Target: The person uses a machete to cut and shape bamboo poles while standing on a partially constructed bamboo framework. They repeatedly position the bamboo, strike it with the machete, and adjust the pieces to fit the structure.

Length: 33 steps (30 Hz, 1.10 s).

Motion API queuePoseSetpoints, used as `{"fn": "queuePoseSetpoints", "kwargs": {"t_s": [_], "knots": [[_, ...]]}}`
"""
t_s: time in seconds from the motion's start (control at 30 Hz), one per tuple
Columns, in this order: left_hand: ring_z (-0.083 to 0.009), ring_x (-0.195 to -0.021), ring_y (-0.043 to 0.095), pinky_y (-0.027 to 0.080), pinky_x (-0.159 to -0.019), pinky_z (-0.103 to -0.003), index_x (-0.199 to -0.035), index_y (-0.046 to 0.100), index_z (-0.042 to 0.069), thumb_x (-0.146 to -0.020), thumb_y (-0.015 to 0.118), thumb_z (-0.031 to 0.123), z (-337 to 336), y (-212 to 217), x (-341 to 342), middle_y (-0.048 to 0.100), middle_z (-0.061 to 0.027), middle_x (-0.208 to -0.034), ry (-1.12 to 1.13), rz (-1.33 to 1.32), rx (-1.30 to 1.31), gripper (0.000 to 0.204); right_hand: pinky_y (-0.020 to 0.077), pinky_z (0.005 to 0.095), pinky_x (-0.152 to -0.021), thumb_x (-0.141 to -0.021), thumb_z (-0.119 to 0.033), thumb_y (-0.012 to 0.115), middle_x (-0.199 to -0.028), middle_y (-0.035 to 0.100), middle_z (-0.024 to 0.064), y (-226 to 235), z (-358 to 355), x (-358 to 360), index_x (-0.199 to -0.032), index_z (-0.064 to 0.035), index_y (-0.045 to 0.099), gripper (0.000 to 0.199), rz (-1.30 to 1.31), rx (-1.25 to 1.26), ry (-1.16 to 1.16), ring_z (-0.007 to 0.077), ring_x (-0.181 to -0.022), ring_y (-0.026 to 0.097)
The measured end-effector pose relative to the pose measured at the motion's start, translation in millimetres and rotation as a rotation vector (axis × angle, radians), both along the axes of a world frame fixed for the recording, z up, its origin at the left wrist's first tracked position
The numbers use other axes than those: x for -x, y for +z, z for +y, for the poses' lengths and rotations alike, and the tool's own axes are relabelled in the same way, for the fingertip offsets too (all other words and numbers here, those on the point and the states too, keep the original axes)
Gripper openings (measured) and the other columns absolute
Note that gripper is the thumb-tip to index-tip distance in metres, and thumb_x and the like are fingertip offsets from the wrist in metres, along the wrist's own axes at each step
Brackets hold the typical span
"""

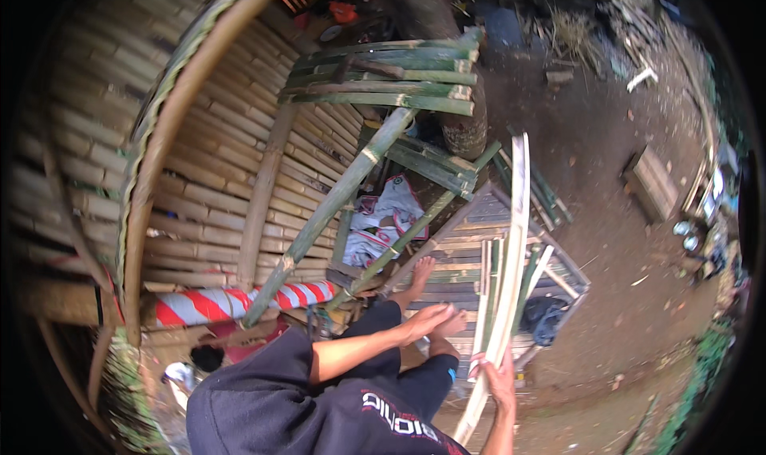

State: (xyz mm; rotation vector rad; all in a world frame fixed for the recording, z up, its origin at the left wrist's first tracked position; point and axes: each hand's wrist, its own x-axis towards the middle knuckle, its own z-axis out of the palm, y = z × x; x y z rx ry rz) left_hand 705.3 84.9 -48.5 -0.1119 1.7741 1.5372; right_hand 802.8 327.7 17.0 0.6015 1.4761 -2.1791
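A long, pale split bamboo strip [511,267] rises from the lower edge, slanting away from me. My right hand [499,381] is closed around its near part. To the left, above my bare foot, my left hand [428,321] has its fingers curled together; what they hold, if anything, is too small to make out. Under the strip lies a slatted bamboo platform [455,251] in a wooden frame. Shorter bamboo strips [486,291] rest on it beside the long one. My other bare foot [423,273] is on the platform's left side.
A green bamboo bench [383,77] with a hammer-like tool [363,67] on top stands ahead, near a tree trunk [465,128]. A bamboo-slat wall [207,176] fills the left. A dark plastic bag [544,318] sits at the platform's right; a wooden block [652,185] lies farther right.
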Motion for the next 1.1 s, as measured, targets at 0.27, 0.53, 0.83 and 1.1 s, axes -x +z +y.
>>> {"fn": "queuePoseSetpoints", "kwargs": {"t_s": [0.27,0.53,0.83,1.1], "knots": [[-0.0065,-0.076,0.049,0.041,-0.067,-0.025,-0.112,0.063,0.004,-0.100,0.049,0.047,67.0,118.9,55.9,0.061,0.0003,-0.088,0.299,0.134,-0.178,0.047,0.0510,0.0438,-0.083,-0.080,-0.015,0.064,-0.100,0.065,0.0257,94.0,-10.2,27.9,-0.136,-0.0053,0.047,0.060,0.303,-0.950,0.347,0.0416,-0.090,0.065],[-0.0073,-0.059,0.038,0.032,-0.050,-0.023,-0.094,0.058,0.011,-0.099,0.050,0.046,-35.6,115.4,123.8,0.045,0.0050,-0.070,1.012,-0.190,-0.437,0.036,0.0473,0.0448,-0.090,-0.086,-0.041,0.069,-0.113,0.063,0.0239,148.3,-8.7,129.6,-0.147,-0.0062,0.033,0.079,0.327,-0.902,0.642,0.0362,-0.102,0.063],[-0.0067,-0.054,0.031,0.028,-0.050,-0.023,-0.105,0.064,0.009,-0.101,0.050,0.040,-140.9,107.6,230.7,0.035,0.0089,-0.065,1.219,-0.255,-0.671,0.035,0.0540,0.0267,-0.057,-0.095,-0.027,0.061,-0.087,0.066,0.0080,152.5,-4.7,222.2,-0.110,0.0024,0.061,0.032,-0.150,-0.476,0.451,0.0153,-0.064,0.066],[-0.0133,-0.052,0.040,0.036,-0.049,-0.031,-0.090,0.052,0.013,-0.099,0.051,0.043,-255.3,49.4,323.5,0.046,0.0004,-0.071,1.195,-0.137,-0.425,0.031,0.0432,0.0229,-0.052,-0.097,-0.024,0.057,-0.080,0.054,0.0009,90.7,-106.2,350.6,-0.114,-0.0040,0.054,0.026,0.013,-0.220,0.325,0.0099,-0.056,0.048]]}}
